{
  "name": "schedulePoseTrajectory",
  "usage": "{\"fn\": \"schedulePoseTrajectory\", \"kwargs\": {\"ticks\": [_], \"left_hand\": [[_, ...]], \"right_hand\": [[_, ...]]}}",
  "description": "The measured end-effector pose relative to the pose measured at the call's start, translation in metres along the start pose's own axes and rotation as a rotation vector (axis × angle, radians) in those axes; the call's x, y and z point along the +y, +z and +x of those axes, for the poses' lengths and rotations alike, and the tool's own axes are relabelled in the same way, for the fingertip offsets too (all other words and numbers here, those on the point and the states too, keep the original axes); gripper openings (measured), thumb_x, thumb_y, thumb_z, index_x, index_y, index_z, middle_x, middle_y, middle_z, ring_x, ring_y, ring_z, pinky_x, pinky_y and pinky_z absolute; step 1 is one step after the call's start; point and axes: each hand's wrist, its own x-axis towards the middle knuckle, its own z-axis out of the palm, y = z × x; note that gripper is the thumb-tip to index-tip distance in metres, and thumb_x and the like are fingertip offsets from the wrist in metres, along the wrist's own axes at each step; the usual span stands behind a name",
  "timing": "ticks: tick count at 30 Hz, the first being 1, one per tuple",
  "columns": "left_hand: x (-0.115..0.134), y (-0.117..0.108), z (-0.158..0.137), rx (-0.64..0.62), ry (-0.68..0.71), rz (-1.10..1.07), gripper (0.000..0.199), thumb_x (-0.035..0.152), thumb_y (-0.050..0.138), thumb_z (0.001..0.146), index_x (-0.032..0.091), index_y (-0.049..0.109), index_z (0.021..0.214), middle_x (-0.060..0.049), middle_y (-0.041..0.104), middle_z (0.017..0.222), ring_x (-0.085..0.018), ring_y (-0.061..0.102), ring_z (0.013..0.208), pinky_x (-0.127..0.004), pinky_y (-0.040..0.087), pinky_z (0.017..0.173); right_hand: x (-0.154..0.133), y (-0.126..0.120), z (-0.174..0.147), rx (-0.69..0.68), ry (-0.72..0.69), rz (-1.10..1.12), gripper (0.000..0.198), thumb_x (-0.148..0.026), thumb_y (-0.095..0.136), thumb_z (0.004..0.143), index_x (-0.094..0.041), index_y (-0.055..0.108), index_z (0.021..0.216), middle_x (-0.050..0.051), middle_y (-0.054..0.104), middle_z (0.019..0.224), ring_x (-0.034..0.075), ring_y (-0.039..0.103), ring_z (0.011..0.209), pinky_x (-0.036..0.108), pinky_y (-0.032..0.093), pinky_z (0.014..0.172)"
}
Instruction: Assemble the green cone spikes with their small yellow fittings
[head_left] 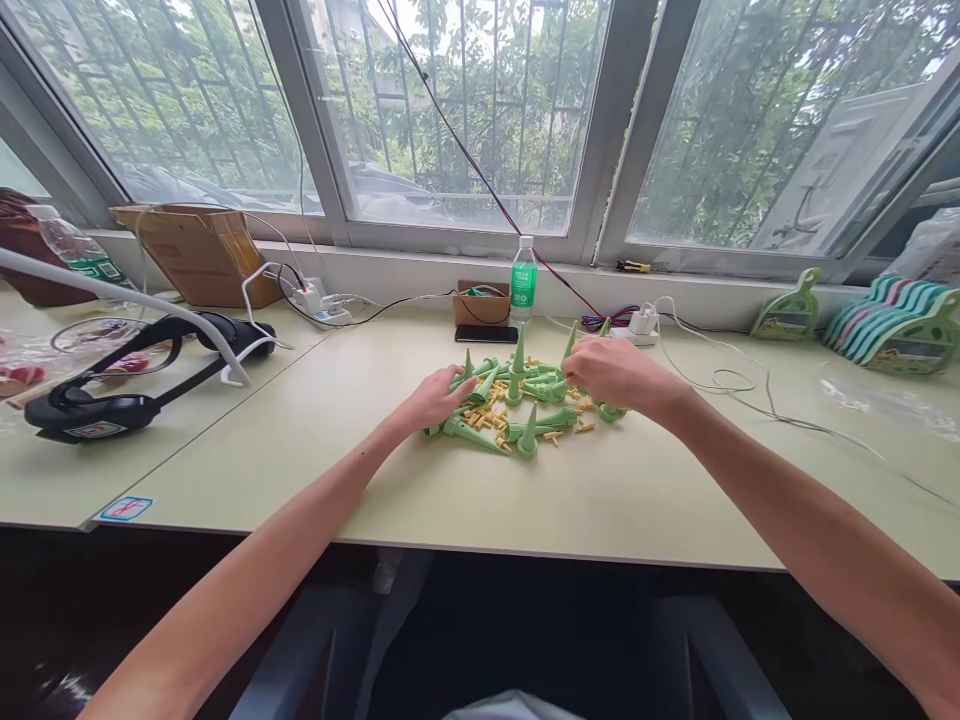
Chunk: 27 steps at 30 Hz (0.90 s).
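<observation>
Green plastic spikes (528,436) with collared bases lie and stand in a loose cluster at the middle of the table. Small yellow T-shaped pieces (491,415) are scattered among them. At the cluster's left side, my left hand (431,400) has its thumb and forefinger around a green part, apparently a spike; its other fingers are partly hidden. On the right, my right hand (611,370) is closed, knuckles up, with a spike's tip (571,338) rising at its fingertips. Another spike stands just behind this hand, partly covered by it.
Behind the cluster are a black phone (486,334), a small cardboard box (482,305) and a green-labelled bottle (524,282). A black headset (150,375) lies left. White cables (750,385) and green dustpan-shaped items (787,310) are at right. The table's front edge (525,550) runs before me.
</observation>
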Motion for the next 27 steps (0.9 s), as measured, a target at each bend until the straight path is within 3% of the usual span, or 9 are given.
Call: {"fn": "schedulePoseTrajectory", "kwargs": {"ticks": [8,17,27], "left_hand": [[0.0,0.0,-0.001,-0.011,0.002,-0.003,0.064,0.061,0.031,0.095,0.014,0.052,0.132,-0.015,0.058,0.137,-0.03,0.053,0.128,-0.038,0.041,0.106],[-0.008,0.003,0.002,0.009,0.021,-0.023,0.066,0.065,0.03,0.095,0.016,0.053,0.131,-0.015,0.059,0.135,-0.03,0.054,0.126,-0.038,0.044,0.103],[-0.001,0.001,0.0,-0.015,0.002,-0.026,0.063,0.06,0.03,0.095,0.014,0.051,0.133,-0.016,0.056,0.14,-0.029,0.051,0.13,-0.039,0.04,0.109]], "right_hand": [[-0.004,0.007,0.0,-0.023,0.004,-0.112,0.023,0.004,0.051,0.081,-0.012,0.067,0.077,0.01,0.061,0.086,0.013,0.052,0.061,0.029,0.022,0.056],[-0.004,0.019,0.002,-0.046,-0.015,-0.174,0.025,-0.002,0.047,0.086,-0.011,0.066,0.072,0.009,0.06,0.08,0.011,0.046,0.056,0.03,0.018,0.054],[0.0,0.023,-0.003,-0.072,-0.005,-0.162,0.025,-0.006,0.047,0.089,-0.012,0.066,0.073,0.009,0.058,0.082,0.011,0.043,0.056,0.03,0.018,0.055]]}}
